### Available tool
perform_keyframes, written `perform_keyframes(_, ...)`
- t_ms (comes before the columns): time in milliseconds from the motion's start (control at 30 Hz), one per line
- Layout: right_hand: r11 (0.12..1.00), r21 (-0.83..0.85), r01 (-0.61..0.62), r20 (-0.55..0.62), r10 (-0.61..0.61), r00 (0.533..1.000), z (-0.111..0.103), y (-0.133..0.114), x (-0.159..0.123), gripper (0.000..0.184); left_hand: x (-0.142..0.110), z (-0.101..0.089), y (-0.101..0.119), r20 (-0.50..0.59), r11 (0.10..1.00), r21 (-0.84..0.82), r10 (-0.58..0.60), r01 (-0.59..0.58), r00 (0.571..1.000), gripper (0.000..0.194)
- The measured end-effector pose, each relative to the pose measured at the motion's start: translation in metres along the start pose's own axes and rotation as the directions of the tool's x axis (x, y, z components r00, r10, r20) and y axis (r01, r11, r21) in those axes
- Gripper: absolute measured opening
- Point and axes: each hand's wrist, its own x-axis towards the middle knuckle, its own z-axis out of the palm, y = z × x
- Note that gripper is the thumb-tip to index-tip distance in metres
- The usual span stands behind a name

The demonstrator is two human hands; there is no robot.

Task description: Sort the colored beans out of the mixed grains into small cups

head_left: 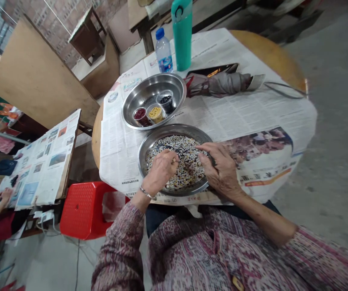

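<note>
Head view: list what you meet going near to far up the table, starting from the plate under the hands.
Steel plate of mixed grains → steel bowl → plastic water bottle → teal flask

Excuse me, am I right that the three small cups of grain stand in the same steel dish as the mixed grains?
No: the three small cups stand in a separate steel bowl, beyond the steel dish of mixed grains, as the head view shows.
</note>
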Motion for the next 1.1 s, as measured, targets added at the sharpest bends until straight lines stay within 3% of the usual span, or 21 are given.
perform_keyframes(167,1.000,-0.007,0.013,-0.006,-0.013,1.000,0.000,0.000,0.000,0.021,-0.037,-0.017,-0.008,-0.023,0.984,0.097,-0.148,0.149,0.989,0.021)
perform_keyframes(267,1.000,-0.011,0.005,0.005,-0.005,1.000,0.000,0.000,0.000,0.021,-0.042,-0.017,-0.004,-0.091,0.967,0.171,-0.174,0.187,0.981,0.015)
perform_keyframes(400,1.000,-0.009,0.019,-0.014,-0.019,1.000,0.000,0.000,-0.001,0.021,-0.023,-0.008,0.006,-0.054,0.982,0.149,-0.111,0.118,0.992,0.050)
perform_keyframes(467,1.000,-0.010,0.013,-0.018,-0.013,1.000,0.000,0.000,-0.001,0.022,-0.009,0.000,0.009,-0.018,0.990,0.118,-0.081,0.083,0.997,0.056)
perform_keyframes(667,1.000,-0.015,0.009,-0.006,-0.009,1.000,0.000,0.000,0.000,0.022,0.025,0.019,0.015,0.035,0.996,-0.026,0.084,-0.083,0.996,0.023)
perform_keyframes(800,1.000,-0.003,0.013,-0.008,-0.013,1.000,0.000,0.000,0.000,0.023,0.031,0.021,0.014,-0.018,0.997,0.003,0.082,-0.082,0.996,0.020)
perform_keyframes(1000,1.000,0.005,0.004,0.000,-0.004,1.000,-0.001,-0.001,0.000,0.023,-0.001,-0.002,-0.004,-0.108,0.996,0.053,-0.069,0.075,0.992,0.020)
perform_keyframes(1100,1.000,0.000,0.005,-0.002,-0.005,1.000,-0.001,-0.001,0.000,0.023,-0.025,-0.011,-0.014,-0.099,0.980,0.085,-0.171,0.179,0.980,0.022)
